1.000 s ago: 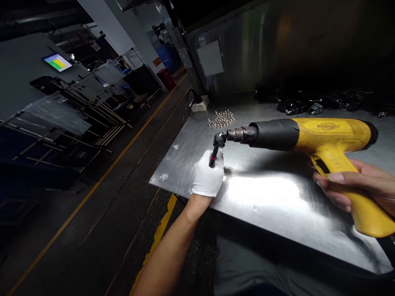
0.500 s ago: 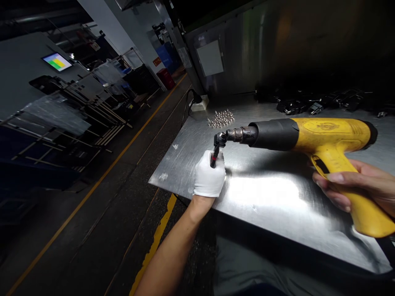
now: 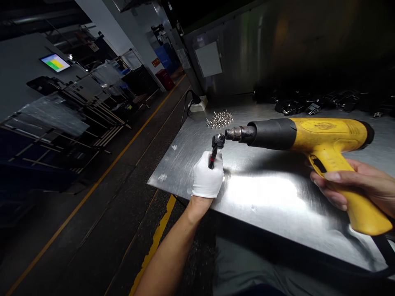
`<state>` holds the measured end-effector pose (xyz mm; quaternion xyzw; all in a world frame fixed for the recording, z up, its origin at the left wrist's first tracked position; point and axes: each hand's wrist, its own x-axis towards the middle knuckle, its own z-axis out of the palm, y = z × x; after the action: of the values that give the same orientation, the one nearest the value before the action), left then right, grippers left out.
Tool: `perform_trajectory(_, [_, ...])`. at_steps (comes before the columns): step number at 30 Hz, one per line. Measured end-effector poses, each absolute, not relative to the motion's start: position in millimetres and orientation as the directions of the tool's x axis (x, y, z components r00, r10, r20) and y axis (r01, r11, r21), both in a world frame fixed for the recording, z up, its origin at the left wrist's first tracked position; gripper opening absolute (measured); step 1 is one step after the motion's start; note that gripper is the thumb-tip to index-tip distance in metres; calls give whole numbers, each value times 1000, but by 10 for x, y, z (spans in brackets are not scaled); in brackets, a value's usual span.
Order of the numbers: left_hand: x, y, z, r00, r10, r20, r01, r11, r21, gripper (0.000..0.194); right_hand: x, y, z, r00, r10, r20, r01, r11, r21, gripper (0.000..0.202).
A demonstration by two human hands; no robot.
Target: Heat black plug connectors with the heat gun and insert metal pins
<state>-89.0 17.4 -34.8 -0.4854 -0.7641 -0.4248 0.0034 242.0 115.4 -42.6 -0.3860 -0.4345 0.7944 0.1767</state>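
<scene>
My left hand (image 3: pixel 208 174), in a white glove, is closed around a slim black tool with a red band (image 3: pixel 212 159). At the tool's upper end sits a small black block-like part (image 3: pixel 217 141) with a bright metal piece on top; how the two are joined I cannot make out. My bare right hand (image 3: pixel 348 181) grips the handle of a yellow heat gun (image 3: pixel 327 131). Its stepped metal nozzle (image 3: pixel 240 134) points left, close beside the black part with a small gap between them.
Behind the black part, several small metal fittings (image 3: pixel 219 119) stand grouped on the steel table (image 3: pixel 182 164). A white power strip (image 3: pixel 198 104) with a black plug lies at the back left. Dark parts (image 3: pixel 290 107) are piled along the back. The heat gun's cord (image 3: pixel 384 250) trails at lower right.
The black part in my left hand has turned and dropped slightly, opening a small gap from the nozzle. The heat gun has shifted very little.
</scene>
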Motion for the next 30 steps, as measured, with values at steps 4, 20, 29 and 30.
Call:
perform_trajectory(4, [-889, 163, -343, -523, 743, 417, 752, 173, 636, 21, 2412, 1149, -411, -634, 620, -462, 56, -559, -827, 27])
perform_trajectory(20, [-877, 154, -315, -521, 765, 378, 757, 210, 619, 24, 2406, 1161, -451, -602, 648, -466, 41, -558, -829, 25])
perform_trajectory(29, [-893, 150, -327, -522, 767, 373, 756, 215, 618, 19, 2397, 1165, -427, -615, 635, -468, 62, -553, -831, 24])
perform_trajectory(30, [-892, 150, -325, -522, 767, 372, 756, 214, 619, 19, 2398, 1162, -425, -613, 637, -467, 59, -552, -831, 24])
